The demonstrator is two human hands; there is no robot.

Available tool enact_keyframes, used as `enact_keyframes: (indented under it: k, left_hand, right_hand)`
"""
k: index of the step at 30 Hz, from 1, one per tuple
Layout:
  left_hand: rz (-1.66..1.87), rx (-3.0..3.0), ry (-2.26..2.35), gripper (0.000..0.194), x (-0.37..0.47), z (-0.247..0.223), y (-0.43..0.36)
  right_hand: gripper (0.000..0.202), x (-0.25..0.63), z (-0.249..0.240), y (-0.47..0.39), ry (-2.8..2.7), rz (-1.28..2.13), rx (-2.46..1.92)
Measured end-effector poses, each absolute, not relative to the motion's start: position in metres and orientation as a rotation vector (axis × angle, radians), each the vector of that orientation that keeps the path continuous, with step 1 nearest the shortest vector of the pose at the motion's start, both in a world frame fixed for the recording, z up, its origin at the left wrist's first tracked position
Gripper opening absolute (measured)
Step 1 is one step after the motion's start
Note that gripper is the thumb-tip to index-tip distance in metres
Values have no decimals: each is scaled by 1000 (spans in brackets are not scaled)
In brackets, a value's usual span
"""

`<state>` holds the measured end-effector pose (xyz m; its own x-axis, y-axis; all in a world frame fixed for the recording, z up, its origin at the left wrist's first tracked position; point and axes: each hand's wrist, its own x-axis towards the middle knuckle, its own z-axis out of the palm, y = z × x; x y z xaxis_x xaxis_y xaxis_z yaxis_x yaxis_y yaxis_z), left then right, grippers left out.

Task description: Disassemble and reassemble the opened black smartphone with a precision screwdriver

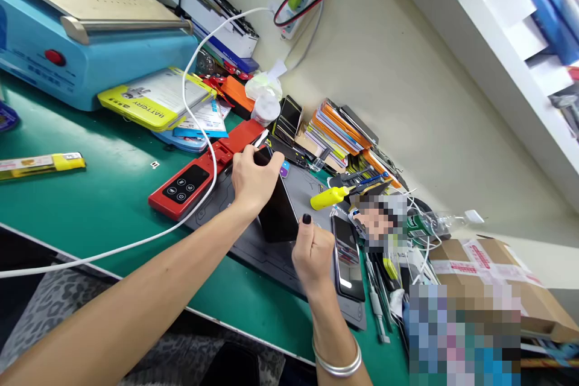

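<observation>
A black phone [278,214] is held at a slant over the dark grey work mat [312,190]. My left hand [256,178] grips its upper end, with thumb and fingers on both sides. Beside its lower right corner is my right hand [313,248], closed, thumb uppermost with a dark nail; whatever its fingers hold there, if anything, is hidden. A second dark phone [348,259] lies on the mat to the right of my right hand. Left of my left hand sits a red device [181,190] with round buttons.
A white cable [184,87] arcs across the left side over the green table [117,193]. At the upper left stands a blue machine [131,54]. A yellow bottle [329,198], tools [376,307] and a cardboard box [497,280] are on the right.
</observation>
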<state>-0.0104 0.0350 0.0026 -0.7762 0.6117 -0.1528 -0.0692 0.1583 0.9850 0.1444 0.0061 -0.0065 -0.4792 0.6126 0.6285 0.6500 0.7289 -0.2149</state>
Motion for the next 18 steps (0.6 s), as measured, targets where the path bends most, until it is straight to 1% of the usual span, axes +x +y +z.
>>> enact_keyframes:
  k: [9, 18]
  left_hand:
    - [1693, 517, 1870, 27, -13, -7, 41]
    - [1747, 512, 1830, 27, -13, -16, 44]
  right_hand:
    - [49, 145, -15, 12, -2178, 133, -890]
    - [47, 145, -24, 16, -2152, 191, -847]
